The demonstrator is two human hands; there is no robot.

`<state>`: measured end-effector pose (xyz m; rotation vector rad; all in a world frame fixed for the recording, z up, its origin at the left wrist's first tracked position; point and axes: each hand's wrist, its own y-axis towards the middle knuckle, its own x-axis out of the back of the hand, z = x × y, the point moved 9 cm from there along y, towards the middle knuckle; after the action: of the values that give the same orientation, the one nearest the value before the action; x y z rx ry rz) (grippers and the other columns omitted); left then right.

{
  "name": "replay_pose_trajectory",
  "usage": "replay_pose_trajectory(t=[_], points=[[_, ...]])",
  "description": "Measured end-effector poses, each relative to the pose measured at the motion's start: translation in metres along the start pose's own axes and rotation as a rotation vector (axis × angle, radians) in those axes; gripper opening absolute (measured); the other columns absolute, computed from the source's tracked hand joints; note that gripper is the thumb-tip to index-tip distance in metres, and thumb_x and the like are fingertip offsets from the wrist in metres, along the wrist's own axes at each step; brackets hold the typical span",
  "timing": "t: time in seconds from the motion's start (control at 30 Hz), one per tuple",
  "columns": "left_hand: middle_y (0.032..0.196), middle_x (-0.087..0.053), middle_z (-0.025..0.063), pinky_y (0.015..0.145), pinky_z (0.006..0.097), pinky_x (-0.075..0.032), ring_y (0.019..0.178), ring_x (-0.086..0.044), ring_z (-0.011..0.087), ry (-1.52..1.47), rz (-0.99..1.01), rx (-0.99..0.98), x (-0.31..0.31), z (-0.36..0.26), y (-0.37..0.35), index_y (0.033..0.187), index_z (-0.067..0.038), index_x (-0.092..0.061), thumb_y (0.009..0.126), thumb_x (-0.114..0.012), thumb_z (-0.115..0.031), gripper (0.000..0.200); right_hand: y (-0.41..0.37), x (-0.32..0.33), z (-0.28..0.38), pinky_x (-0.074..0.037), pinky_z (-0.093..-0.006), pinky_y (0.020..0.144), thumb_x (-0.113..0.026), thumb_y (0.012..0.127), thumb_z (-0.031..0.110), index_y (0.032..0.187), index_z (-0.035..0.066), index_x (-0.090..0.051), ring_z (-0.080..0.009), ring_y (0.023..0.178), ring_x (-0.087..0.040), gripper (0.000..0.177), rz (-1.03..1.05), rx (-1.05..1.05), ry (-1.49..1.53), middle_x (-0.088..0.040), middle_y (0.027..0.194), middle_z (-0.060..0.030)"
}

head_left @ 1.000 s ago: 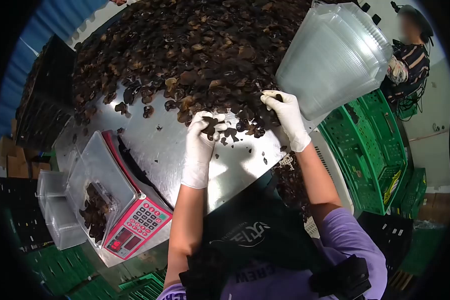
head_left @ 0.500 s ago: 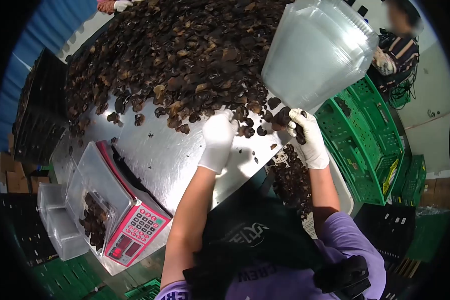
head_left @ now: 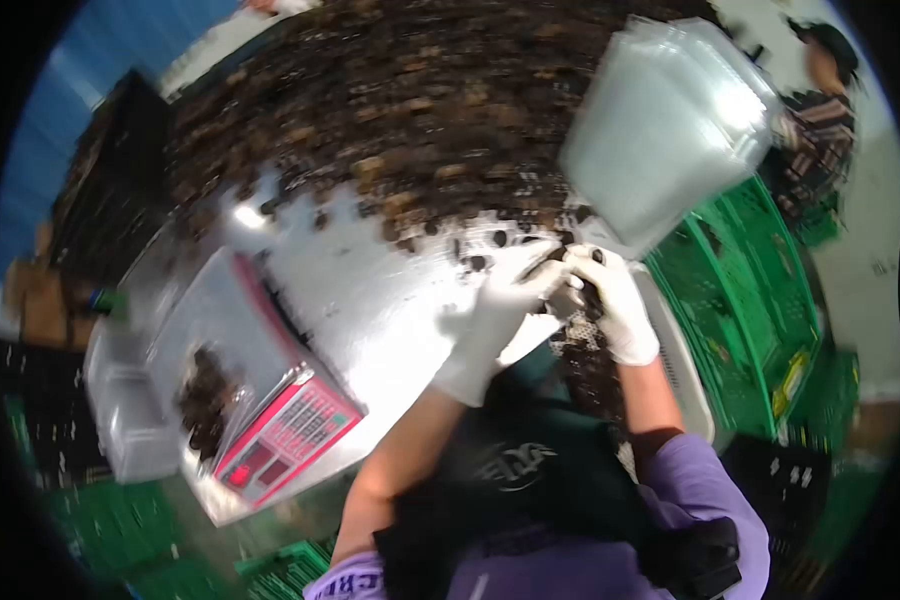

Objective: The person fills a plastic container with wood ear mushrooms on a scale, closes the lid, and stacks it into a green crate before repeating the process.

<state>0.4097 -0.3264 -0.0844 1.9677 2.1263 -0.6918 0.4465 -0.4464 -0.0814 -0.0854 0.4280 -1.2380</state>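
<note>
Both hands wear white gloves and meet above the near edge of the metal table (head_left: 370, 300). My left hand (head_left: 515, 285) reaches across to the right, its fingers closed at dark mushroom-like pieces (head_left: 560, 255) between the two hands. My right hand (head_left: 610, 295) has its fingers curled round dark pieces from the other side. Motion blur hides which piece each hand grips. A large heap of brown-black pieces (head_left: 420, 110) covers the far part of the table. Below the hands, a white perforated basket (head_left: 685, 375) holds more dark pieces.
A pink scale (head_left: 290, 435) with a clear container of dark pieces stands at left. Stacked clear containers (head_left: 670, 130) stand at upper right, beside green crates (head_left: 740, 290). A black crate (head_left: 115, 170) is at far left. A person (head_left: 820, 120) is at the upper right edge.
My left hand has moved right, from the heap's edge to my right hand. My right hand has shifted slightly down and still holds dark pieces. The view has turned, and the image is blurred.
</note>
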Motion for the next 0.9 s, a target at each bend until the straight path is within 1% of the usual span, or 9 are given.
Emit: replay_pose_trajectory(t=[0.1, 0.27, 0.3, 0.37, 0.43, 0.6, 0.77, 0.8, 0.9], points=[[0.094, -0.067, 0.0031, 0.066, 0.0205, -0.049, 0.078, -0.060, 0.0073, 0.344, -0.136, -0.364, 0.043, -0.012, -0.019, 0.116, -0.003, -0.065, 0.091, -0.064, -0.010, 0.027, -0.008, -0.058, -0.004, -0.036, -0.0176, 0.040, -0.059, 0.091, 0.011, 0.096, -0.001, -0.065, -0.0025, 0.047, -0.048, 0.014, 0.071, -0.010, -0.177, -0.056, 0.064, 0.0034], [0.083, -0.067, 0.0018, 0.056, 0.0218, -0.047, 0.066, -0.059, 0.0076, 0.242, -0.565, -0.292, 0.129, -0.091, -0.135, 0.101, -0.004, -0.069, 0.091, -0.060, -0.007, 0.014, -0.006, -0.146, -0.031, -0.031, -0.0169, 0.042, -0.058, 0.093, 0.011, 0.105, 0.001, -0.065, -0.0011, 0.047, -0.041, 0.017, 0.357, -0.129, -0.030, -0.051, 0.064, 0.0064], [0.084, -0.067, 0.0026, 0.058, 0.0213, -0.047, 0.067, -0.060, 0.0088, 0.899, -0.792, -0.674, 0.140, -0.144, -0.178, 0.098, -0.003, -0.069, 0.091, -0.060, -0.004, 0.012, -0.008, -0.164, -0.036, -0.029, -0.0169, 0.042, -0.058, 0.093, 0.011, 0.105, 0.001, -0.064, -0.0010, 0.048, -0.038, 0.016, 0.391, -0.206, 0.050, -0.047, 0.063, 0.0076], [0.090, -0.068, 0.0045, 0.076, 0.0255, -0.050, 0.083, -0.062, 0.0127, 0.450, -1.047, -0.593, 0.194, -0.162, -0.240, 0.097, -0.004, -0.070, 0.090, -0.062, -0.005, 0.011, -0.016, -0.215, -0.020, -0.025, -0.0179, 0.042, -0.062, 0.093, 0.015, 0.099, 0.005, -0.065, -0.0005, 0.049, -0.035, 0.012, 0.511, -0.197, -0.003, -0.043, 0.063, 0.0094], [0.095, -0.067, 0.0032, 0.083, 0.0247, -0.047, 0.090, -0.060, 0.0099, 0.627, -1.279, -0.705, 0.222, -0.195, -0.295, 0.099, -0.002, -0.069, 0.092, -0.061, -0.006, 0.011, -0.014, -0.263, -0.019, -0.026, -0.0184, 0.042, -0.067, 0.090, 0.020, 0.097, 0.006, -0.064, 0.0001, 0.048, -0.035, 0.016, 0.597, -0.158, -0.029, -0.044, 0.065, 0.0091], [0.089, -0.065, -0.0009, 0.072, 0.0202, -0.046, 0.079, -0.056, 0.0056, 0.597, -1.333, -0.674, 0.309, -0.198, -0.347, 0.100, -0.002, -0.069, 0.093, -0.063, -0.008, 0.012, -0.053, -0.398, 0.000, -0.048, -0.0251, 0.069, -0.070, 0.086, 0.014, 0.089, 0.001, -0.068, -0.0095, 0.072, -0.059, 0.014, 0.940, 0.042, -0.024, -0.067, 0.079, -0.0031], [0.092, -0.066, 0.0012, 0.077, 0.0224, -0.047, 0.083, -0.058, 0.0090, 0.677, -1.168, -0.411, 0.341, -0.176, -0.325, 0.104, 0.000, -0.068, 0.090, -0.066, -0.009, 0.017, -0.070, -0.482, -0.055, -0.048, -0.0248, 0.066, -0.075, 0.082, 0.024, 0.108, -0.002, -0.064, -0.0081, 0.072, -0.059, 0.038, 1.095, 0.224, -0.431, -0.066, 0.087, -0.0041], [0.099, -0.067, 0.0045, 0.085, 0.0261, -0.048, 0.092, -0.060, 0.0125, 0.660, -1.168, -0.412, 0.343, -0.172, -0.325, 0.109, 0.000, -0.067, 0.090, -0.065, -0.010, 0.022, -0.082, -0.491, -0.035, -0.048, -0.0289, 0.056, -0.066, 0.088, 0.034, 0.118, -0.002, -0.061, -0.0139, 0.063, -0.060, 0.046, 1.056, 0.608, -0.496, -0.067, 0.095, -0.0115], [0.115, -0.064, 0.0121, 0.096, 0.0308, -0.044, 0.106, -0.059, 0.0196, 0.756, -1.147, -0.380, 0.332, -0.173, -0.325, 0.121, 0.002, -0.059, 0.093, -0.054, -0.006, 0.030, -0.081, -0.484, -0.044, -0.051, -0.0314, 0.058, -0.056, 0.093, 0.040, 0.122, 0.001, -0.060, -0.0199, 0.068, -0.064, 0.049, 1.150, 0.428, -0.609, -0.066, 0.103, -0.0167]])
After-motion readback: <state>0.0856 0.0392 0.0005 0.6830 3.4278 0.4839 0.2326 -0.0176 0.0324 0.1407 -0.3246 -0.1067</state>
